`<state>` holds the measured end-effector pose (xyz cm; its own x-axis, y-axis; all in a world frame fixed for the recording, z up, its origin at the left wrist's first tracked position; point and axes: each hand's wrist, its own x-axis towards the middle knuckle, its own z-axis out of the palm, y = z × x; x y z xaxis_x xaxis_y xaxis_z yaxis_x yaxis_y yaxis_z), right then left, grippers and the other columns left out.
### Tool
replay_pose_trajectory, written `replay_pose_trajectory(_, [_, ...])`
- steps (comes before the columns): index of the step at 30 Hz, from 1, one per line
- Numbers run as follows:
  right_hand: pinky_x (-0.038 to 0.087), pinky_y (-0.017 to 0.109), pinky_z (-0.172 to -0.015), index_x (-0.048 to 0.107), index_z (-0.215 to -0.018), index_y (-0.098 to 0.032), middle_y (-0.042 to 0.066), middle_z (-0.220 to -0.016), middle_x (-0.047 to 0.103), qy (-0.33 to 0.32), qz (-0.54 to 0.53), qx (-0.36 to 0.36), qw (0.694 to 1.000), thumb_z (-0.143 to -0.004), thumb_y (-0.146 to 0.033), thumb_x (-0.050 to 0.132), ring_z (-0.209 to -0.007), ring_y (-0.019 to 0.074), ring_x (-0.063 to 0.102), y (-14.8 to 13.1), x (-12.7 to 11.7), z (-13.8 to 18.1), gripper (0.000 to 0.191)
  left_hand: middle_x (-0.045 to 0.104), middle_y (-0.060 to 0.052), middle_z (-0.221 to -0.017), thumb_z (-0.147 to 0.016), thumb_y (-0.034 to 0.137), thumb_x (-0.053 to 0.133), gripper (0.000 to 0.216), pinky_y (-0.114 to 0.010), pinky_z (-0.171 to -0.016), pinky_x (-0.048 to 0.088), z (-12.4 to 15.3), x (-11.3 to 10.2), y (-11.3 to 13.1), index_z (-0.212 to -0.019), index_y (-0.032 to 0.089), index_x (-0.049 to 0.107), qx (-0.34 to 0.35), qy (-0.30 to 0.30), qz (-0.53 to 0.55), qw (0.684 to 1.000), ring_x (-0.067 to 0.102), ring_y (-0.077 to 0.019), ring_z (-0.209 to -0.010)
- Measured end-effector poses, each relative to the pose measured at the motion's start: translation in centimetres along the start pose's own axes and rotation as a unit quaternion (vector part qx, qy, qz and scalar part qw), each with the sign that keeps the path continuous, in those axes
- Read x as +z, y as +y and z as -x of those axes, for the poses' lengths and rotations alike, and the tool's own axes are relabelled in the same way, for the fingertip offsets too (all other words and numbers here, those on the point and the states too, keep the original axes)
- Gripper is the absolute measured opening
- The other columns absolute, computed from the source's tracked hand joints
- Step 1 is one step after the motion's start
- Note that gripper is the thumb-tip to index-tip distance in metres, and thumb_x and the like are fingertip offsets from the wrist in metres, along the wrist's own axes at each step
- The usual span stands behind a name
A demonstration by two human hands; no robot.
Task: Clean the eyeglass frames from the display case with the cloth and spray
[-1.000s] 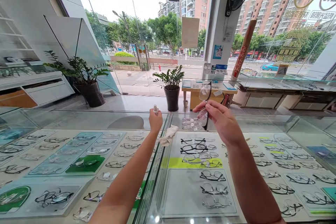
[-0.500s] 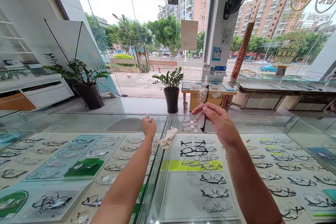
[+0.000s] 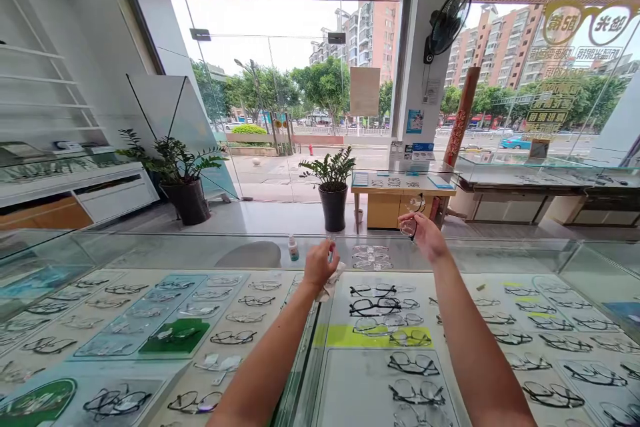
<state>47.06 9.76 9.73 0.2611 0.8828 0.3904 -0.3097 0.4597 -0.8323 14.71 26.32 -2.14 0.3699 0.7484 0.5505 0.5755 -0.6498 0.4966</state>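
Observation:
My right hand (image 3: pixel 427 237) pinches a pair of eyeglasses (image 3: pixel 409 228) with a dark temple, raised above the far edge of the glass counter. My left hand (image 3: pixel 319 263), fingers curled, is at a white cloth (image 3: pixel 331 282) on the counter's glass divider. A small pale bit shows between its fingertips; I cannot make out what it is. Left of that hand, a small spray bottle (image 3: pixel 293 248) with a clear cap and teal label stands upright on the glass.
Rows of eyeglasses (image 3: pixel 375 307) lie under the counter glass (image 3: pixel 345 387). Clear frames (image 3: pixel 371 257) are stacked at the far edge. Beyond are a potted plant (image 3: pixel 333 197), a wooden display table (image 3: pixel 383 210) and glass doors.
My left hand has let go of the spray bottle, leaving it standing on the glass, and moved right to the cloth. The right hand with the eyeglasses has shifted right. The view has tilted up.

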Motion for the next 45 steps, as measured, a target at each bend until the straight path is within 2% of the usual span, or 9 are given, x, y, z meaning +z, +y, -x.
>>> replay_pose_trajectory(4, [0.064,0.035,-0.092,0.076,-0.097,-0.027,0.003,-0.115,0.086,0.026,-0.102,0.071,0.992,-0.094,-0.044,0.08,-0.103,0.0198,0.081,3.9,-6.2,0.1,0.018,0.065,-0.003,-0.081,-0.09,0.042,0.062,0.019,-0.034,-0.074,0.038,0.5,0.2,-0.9,-0.082,0.025,0.056,-0.015,-0.065,0.015,0.998,0.059,-0.0233,-0.076])
replay_pose_trajectory(8, [0.067,0.041,-0.085,0.073,-0.087,-0.031,-0.002,-0.093,0.087,0.097,-0.184,0.08,0.975,-0.089,-0.039,0.082,-0.091,0.0221,0.084,7.5,-10.4,1.6,0.012,0.053,0.0,-0.063,-0.088,0.051,0.063,0.039,-0.033,-0.067,0.027,0.4,0.3,-2.0,-0.065,0.025,0.046,-0.03,-0.116,0.039,0.992,0.047,-0.0197,-0.064])
replay_pose_trajectory(13, [0.066,0.04,-0.077,0.079,-0.084,-0.035,-0.004,-0.087,0.088,0.126,-0.216,0.085,0.965,-0.083,-0.033,0.085,-0.086,0.0222,0.084,9.6,-12.6,2.5,0.007,0.038,0.001,-0.059,-0.091,0.069,0.052,0.056,-0.031,-0.066,0.026,0.0,0.5,-2.6,-0.06,0.025,0.036,-0.066,-0.156,0.085,0.982,0.042,-0.0183,-0.062])
replay_pose_trajectory(18, [0.066,0.039,-0.077,0.081,-0.084,-0.035,-0.004,-0.088,0.088,0.124,-0.224,0.103,0.961,-0.082,-0.031,0.084,-0.088,0.0215,0.084,9.9,-13.0,2.4,0.006,0.052,0.001,-0.066,-0.084,0.081,0.057,0.059,-0.031,-0.068,0.037,0.0,-0.2,-2.4,-0.069,0.024,0.049,-0.098,-0.199,0.129,0.967,0.054,-0.0204,-0.069])
replay_pose_trajectory(24, [0.067,0.046,-0.08,0.079,-0.083,-0.034,-0.001,-0.083,0.087,0.113,-0.216,0.097,0.965,-0.084,-0.029,0.079,-0.083,0.0252,0.083,9.1,-11.7,2.5,0.005,0.071,-0.002,-0.09,-0.067,0.052,0.083,0.044,-0.033,-0.075,0.046,3.4,-2.1,-0.9,-0.098,0.024,0.067,-0.117,-0.194,0.12,0.967,0.065,-0.023,-0.08])
replay_pose_trajectory(32, [0.067,0.046,-0.083,0.074,-0.081,-0.03,0.002,-0.09,0.082,0.036,-0.222,0.114,0.968,-0.082,-0.033,0.079,-0.088,0.025,0.079,5.9,-5.7,4.2,0.006,0.061,-0.001,-0.072,-0.075,0.044,0.077,0.03,-0.033,-0.073,0.047,6.3,-4.8,1.0,-0.075,0.024,0.054,-0.225,-0.092,0.187,0.952,0.069,-0.0275,-0.082])
replay_pose_trajectory(36, [0.066,0.04,-0.081,0.07,-0.079,-0.027,0.001,-0.088,0.076,-0.04,-0.209,0.129,0.968,-0.079,-0.038,0.084,-0.087,0.0219,0.076,4.1,-3.3,7.6,0.017,0.057,0.002,-0.066,-0.076,0.047,0.071,0.031,-0.03,-0.065,0.045,6.4,-5.6,2.5,-0.082,0.024,0.051,-0.28,-0.055,0.325,0.902,0.062,-0.0202,-0.066])
replay_pose_trajectory(41, [0.064,0.036,-0.081,0.069,-0.076,-0.026,0.002,-0.086,0.074,-0.06,-0.159,0.14,0.976,-0.08,-0.042,0.082,-0.087,0.0208,0.074,2.3,-1.0,12.2,0.021,0.071,-0.002,-0.081,-0.068,0.038,0.077,0.042,-0.027,-0.065,0.052,7.8,-5.9,5.8,-0.103,0.02,0.061,-0.3,-0.057,0.504,0.808,0.069,-0.0187,-0.073])
replay_pose_trajectory(45, [0.061,0.037,-0.085,0.073,-0.078,-0.025,0.004,-0.09,0.076,-0.069,-0.101,0.13,0.984,-0.084,-0.044,0.078,-0.087,0.0207,0.072,1.5,1.2,14.9,0.021,0.075,-0.009,-0.082,-0.081,0.045,0.074,0.042,-0.029,-0.059,0.055,9.2,-6.2,7.7,-0.107,0.013,0.07,-0.324,-0.087,0.593,0.732,0.07,-0.0194,-0.068])
